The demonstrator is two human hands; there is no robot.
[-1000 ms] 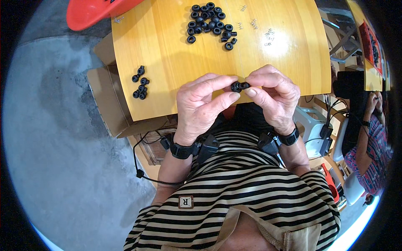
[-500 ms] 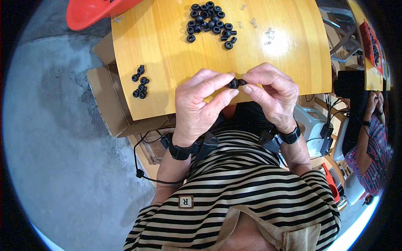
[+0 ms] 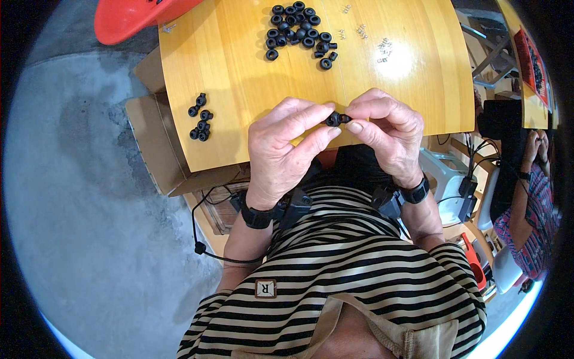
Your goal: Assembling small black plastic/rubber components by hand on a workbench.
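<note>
My left hand [image 3: 287, 143] and my right hand [image 3: 385, 128] meet over the near edge of a yellow wooden table [image 3: 239, 72]. Between their fingertips they pinch a small black ring-shaped part [image 3: 337, 118], which looks like two pieces pressed together. A pile of several black rings [image 3: 297, 31] lies at the far middle of the table. A smaller group of black parts [image 3: 200, 124] sits at the table's left edge. A few small metal springs [image 3: 362, 31] lie to the right of the big pile.
An open cardboard box [image 3: 156, 143] stands on the grey concrete floor at the left of the table. A red plastic object [image 3: 128, 21] sits at the far left. Another person [image 3: 529, 197] sits at the right beside a second table.
Both hands have stayed together at the table's near edge, with the fingers shifting slightly on the black part. Nothing else moved.
</note>
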